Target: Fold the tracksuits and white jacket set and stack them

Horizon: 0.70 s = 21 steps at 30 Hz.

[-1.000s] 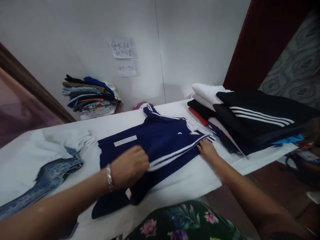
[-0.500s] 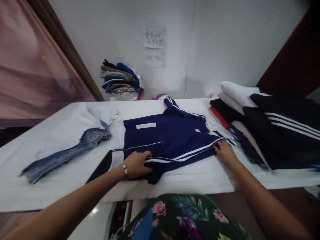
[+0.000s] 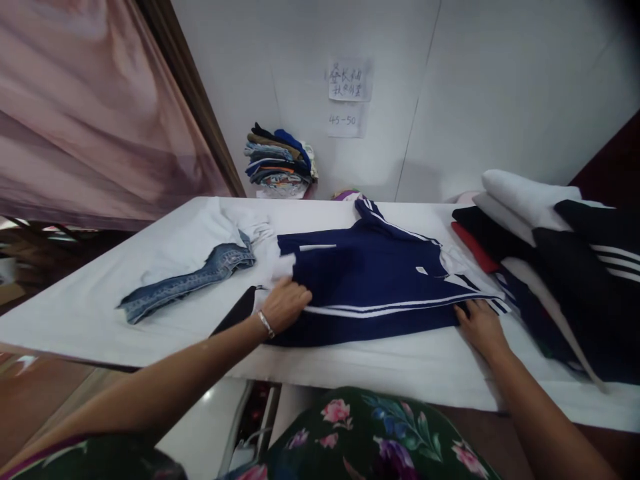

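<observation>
A navy jacket [image 3: 370, 267] with white stripes lies spread on the white table [image 3: 380, 373], its collar end toward the right. At the hem end, my left hand [image 3: 287, 303] is closed on the jacket's edge, and a white piece of cloth stands up blurred just beyond the fingers. My right hand [image 3: 480, 327] grips the jacket near the shoulder, by the white stripes, with its fingertips partly over the cloth. The near striped part lies lengthwise along the body between both hands. The far sleeve [image 3: 395, 223] stretches toward the back of the table.
Blue jeans [image 3: 200, 277] lie on the left beside crumpled white cloth. A pile of folded dark and white garments [image 3: 565, 267] stands at the right. Behind the table is a stack of folded clothes [image 3: 280, 160]. Two paper notes [image 3: 349, 80] hang on the wall.
My left hand has drawn the near striped part straighter and flatter, and the hem's white piece has risen beyond it. My right hand keeps hold near the shoulder. The view has turned left.
</observation>
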{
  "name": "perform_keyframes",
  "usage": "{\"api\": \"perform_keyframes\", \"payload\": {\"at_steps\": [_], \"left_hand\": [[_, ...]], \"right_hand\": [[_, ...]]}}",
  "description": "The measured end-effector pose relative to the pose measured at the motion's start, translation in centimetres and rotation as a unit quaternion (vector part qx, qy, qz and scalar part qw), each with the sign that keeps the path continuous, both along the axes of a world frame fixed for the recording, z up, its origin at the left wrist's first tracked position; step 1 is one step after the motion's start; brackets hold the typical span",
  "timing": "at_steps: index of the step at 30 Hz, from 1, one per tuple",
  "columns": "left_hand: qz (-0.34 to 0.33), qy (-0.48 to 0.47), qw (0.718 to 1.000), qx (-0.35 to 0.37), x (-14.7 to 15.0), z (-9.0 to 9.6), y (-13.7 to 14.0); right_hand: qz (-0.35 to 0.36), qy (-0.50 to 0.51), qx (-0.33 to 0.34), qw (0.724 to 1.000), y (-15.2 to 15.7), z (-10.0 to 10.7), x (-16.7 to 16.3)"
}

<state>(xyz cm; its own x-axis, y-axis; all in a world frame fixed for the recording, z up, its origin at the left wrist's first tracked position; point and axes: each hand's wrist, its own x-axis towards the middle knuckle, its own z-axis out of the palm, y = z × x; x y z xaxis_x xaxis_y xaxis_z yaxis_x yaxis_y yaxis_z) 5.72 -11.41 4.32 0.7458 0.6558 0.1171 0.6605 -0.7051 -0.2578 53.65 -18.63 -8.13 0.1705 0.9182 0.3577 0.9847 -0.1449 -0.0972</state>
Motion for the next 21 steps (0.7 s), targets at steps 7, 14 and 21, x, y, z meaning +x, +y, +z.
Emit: {"api": "perform_keyframes", "payload": {"at_steps": [7, 14, 21], "left_hand": [[0.103, -0.021, 0.987, -0.120, -2.0, -3.8, -1.4], [0.082, -0.032, 0.991, -0.105, -2.3, -3.0, -0.7], [0.092, -0.042, 0.988, -0.116, -2.1, -3.0, -1.2]], "right_hand": [[-0.035, 0.240, 0.075, 0.967, -0.9, 0.9, 2.4], [-0.042, 0.173, 0.176, 0.968, -0.5, 3.9, 3.1], [-0.043, 0.086, -0.046, 0.994, 1.9, 3.3, 5.2]]}}
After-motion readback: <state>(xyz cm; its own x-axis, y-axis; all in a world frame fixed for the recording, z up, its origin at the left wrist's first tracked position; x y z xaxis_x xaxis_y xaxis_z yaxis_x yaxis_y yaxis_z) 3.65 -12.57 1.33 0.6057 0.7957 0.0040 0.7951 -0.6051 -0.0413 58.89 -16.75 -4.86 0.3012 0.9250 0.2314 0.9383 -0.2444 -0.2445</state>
